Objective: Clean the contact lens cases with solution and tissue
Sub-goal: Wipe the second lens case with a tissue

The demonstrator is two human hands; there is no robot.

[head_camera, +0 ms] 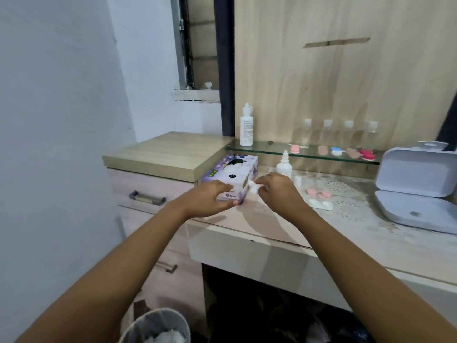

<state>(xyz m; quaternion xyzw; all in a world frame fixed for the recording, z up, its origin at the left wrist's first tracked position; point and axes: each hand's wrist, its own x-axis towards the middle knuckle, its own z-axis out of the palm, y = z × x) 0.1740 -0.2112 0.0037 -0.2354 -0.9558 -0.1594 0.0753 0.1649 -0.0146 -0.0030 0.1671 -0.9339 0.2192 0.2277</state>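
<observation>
Right hand [277,191] first: fingertips pinched tight on a small white wad [255,188], tissue by the look of it, though whether a case part is wrapped inside cannot be told. Just to its left, the left hand [212,197] is curled over the near end of the tissue box [233,173], thumb under, fingers on top, steadying it. So this reads as the tissue step: a sheet taken or bunched, ready for wiping. Just behind the right hand stands the small solution bottle [285,165], one of those. Just right of the grip, on the counter [247,220], lie the pink case [318,193] and the white case [320,204], two cases within easy reach. The next move, as I judge it, calls for carrying the wad rightward to one of them and working it into the wells with a light, turning touch. Farther back and up from the grip, the glass shelf [269,146] carries a row of five cases [336,151], seven in all, with four clear bottles [327,132] behind and one tall solution bottle [246,127]. Far right, one open grey box [418,191]; low and left of the arms, one bin [158,326] holding white scraps.
</observation>
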